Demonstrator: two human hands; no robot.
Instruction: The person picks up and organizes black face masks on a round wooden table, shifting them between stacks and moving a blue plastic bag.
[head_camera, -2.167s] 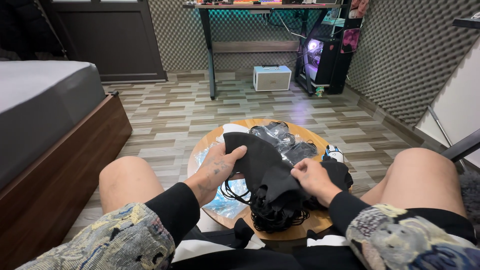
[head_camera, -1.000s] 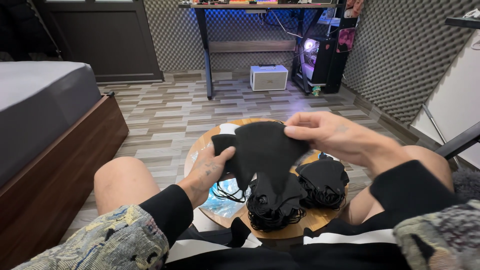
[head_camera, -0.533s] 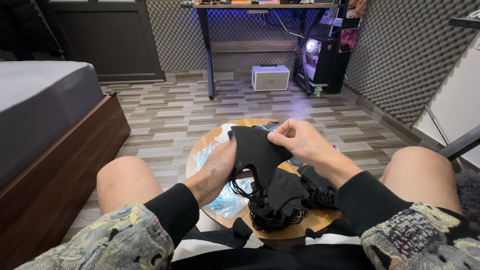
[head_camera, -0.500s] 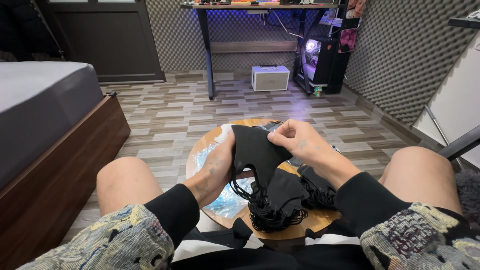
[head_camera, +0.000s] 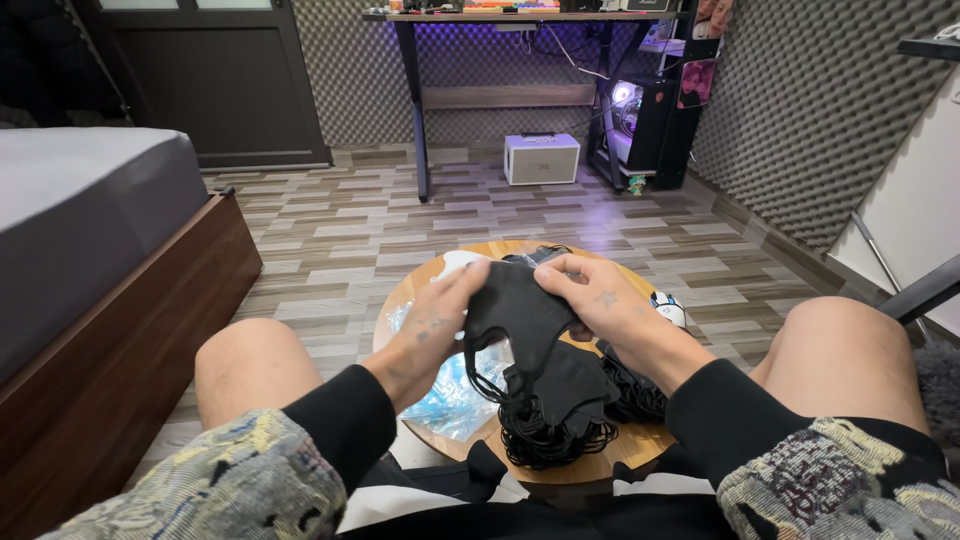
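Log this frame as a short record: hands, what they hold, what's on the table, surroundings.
left hand: grips the left edge of a black face mask
right hand: pinches the mask's top right edge
mask state: held up above the round wooden table
on table: pile of black masks, clear plastic bag
left of view: bed
far wall: desk, white box on the floor

One head camera, looking down and forward from a seated person.

The view sits high above the lap and close to it. It faces down on both knees and the small round surface (head_camera: 455, 275) between them, and forward across the wooden floor (head_camera: 330, 240) to a desk (head_camera: 520, 15) at the far wall. A bed (head_camera: 90, 200) is at the left edge. There is no second view.
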